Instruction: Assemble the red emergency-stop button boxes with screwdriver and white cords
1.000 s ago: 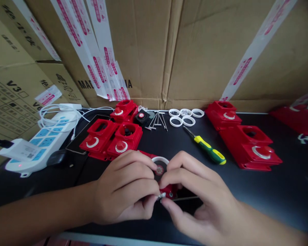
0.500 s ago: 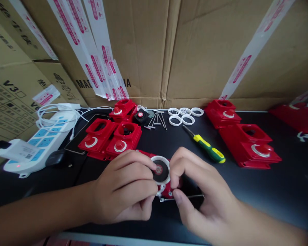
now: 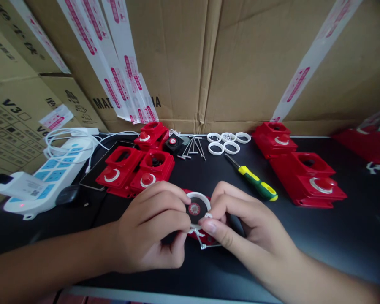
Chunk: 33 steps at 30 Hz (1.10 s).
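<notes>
Between my hands lies a red housing [image 3: 209, 240] with a white ring [image 3: 200, 195] around a black disc [image 3: 195, 213] that has a red-and-white centre label. My right hand [image 3: 247, 232] pinches a small bit of white cord [image 3: 208, 215] between thumb and index finger, over the ring's right side. White knotted cord [image 3: 196, 231] also lies at the ring's near edge, beside a thin metal rod [image 3: 209, 245]. My left hand [image 3: 158, 228] is closed at the ring's left edge, fingers curled; what its fingertips hold is hidden.
Red housings [image 3: 152, 173] stand at left, more red housings [image 3: 307, 177] at right. A green-yellow screwdriver [image 3: 258, 182], several white rings [image 3: 232, 147] and metal T-shaped rods [image 3: 194, 147] lie behind my hands. A power strip [image 3: 47, 177] sits left; cardboard boxes [image 3: 177, 63] back the table.
My right thumb and index finger have come together on white cord and moved left over the ring. My left fingers have drawn back slightly from the black disc.
</notes>
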Available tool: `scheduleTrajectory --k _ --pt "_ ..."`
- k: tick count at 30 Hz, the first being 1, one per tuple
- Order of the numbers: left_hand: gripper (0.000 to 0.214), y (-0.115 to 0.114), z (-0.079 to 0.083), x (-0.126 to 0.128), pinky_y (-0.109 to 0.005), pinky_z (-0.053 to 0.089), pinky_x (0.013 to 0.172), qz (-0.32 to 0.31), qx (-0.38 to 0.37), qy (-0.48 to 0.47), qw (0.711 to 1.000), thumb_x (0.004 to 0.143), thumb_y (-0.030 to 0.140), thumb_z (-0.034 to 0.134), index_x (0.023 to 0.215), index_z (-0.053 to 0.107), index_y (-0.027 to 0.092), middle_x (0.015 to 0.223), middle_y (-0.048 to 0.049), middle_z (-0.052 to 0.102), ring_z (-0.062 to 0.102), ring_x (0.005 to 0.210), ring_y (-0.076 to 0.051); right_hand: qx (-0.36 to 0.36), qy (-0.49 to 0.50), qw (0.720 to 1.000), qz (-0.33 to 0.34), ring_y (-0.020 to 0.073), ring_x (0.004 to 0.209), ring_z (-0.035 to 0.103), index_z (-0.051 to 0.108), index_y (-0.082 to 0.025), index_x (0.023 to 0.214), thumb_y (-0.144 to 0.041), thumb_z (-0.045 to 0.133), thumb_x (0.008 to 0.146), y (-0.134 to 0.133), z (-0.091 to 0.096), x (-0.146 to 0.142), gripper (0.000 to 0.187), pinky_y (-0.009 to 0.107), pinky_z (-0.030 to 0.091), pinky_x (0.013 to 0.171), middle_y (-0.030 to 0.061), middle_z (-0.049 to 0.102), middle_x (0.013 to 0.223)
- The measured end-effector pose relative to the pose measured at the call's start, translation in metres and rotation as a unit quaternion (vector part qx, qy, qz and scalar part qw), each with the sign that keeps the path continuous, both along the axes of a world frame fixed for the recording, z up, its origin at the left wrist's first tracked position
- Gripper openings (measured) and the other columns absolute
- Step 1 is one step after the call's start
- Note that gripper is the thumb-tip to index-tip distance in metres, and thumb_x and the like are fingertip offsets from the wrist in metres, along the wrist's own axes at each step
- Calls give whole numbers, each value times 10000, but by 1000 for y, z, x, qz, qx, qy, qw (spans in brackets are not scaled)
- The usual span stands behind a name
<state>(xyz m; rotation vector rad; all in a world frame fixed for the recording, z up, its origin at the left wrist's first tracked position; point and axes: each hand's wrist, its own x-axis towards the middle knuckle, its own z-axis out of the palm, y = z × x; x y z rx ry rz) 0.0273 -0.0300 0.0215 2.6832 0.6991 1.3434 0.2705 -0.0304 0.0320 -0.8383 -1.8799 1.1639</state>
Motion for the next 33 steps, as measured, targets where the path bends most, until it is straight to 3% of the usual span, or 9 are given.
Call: scheduleTrajectory --k 4,6,10,14,21,25,30,33 --pt "206 0 1 1 -391 701 906 14 -23 -5 1000 823 -10 666 892 691 183 871 -55 765 791 934 -235 24 -27 999 0 98 762 614 698 -220 882 -310 687 1108 0 -1 1 244 235 512 669 -15 638 899" --pt "197 -1 3 1 -390 702 887 18 -28 -2 999 829 9 668 890 684 196 854 -49 765 794 924 -238 72 -32 997 -14 108 737 592 664 -221 928 -294 726 1060 0 -2 3 163 249 510 639 -12 620 898" --pt "202 -3 7 2 -373 702 836 26 -28 -1 999 822 31 655 908 679 212 810 -39 746 804 905 -245 200 -39 979 -11 124 747 581 617 -220 949 -216 855 909 -1 -2 4 241 273 486 637 -7 620 904" --pt "200 -2 9 2 -375 707 798 32 -29 0 999 839 58 653 932 649 235 805 -29 744 810 895 -252 249 -81 965 12 143 784 624 720 -203 1054 -185 831 969 -2 -2 3 141 307 509 697 23 699 937" --pt "268 0 10 0 -337 720 909 -25 -43 -22 999 817 -6 705 953 631 213 822 -5 804 834 858 -200 242 -64 968 16 141 781 638 753 -190 1073 -183 782 1026 -1 -6 2 55 294 516 691 26 711 914" --pt "261 0 12 0 -330 725 906 -17 -42 -8 999 862 -4 719 984 653 218 830 -1 823 839 895 -203 234 -46 971 21 135 784 653 757 -197 1053 -154 760 1040 0 -8 -1 45 272 512 678 19 705 885" --pt "239 0 13 1 -354 736 879 -19 -43 0 999 904 26 721 998 652 234 820 0 824 839 874 -216 215 -26 976 14 120 727 615 743 -208 983 -82 755 963 -1 -9 -4 128 259 491 638 0 670 848" --pt "240 0 13 0 -350 736 857 -19 -30 1 999 894 21 732 1006 660 221 820 -10 809 826 862 -215 216 -29 976 18 131 726 594 748 -195 1051 -115 771 940 -1 -8 -3 138 271 493 632 16 668 882"
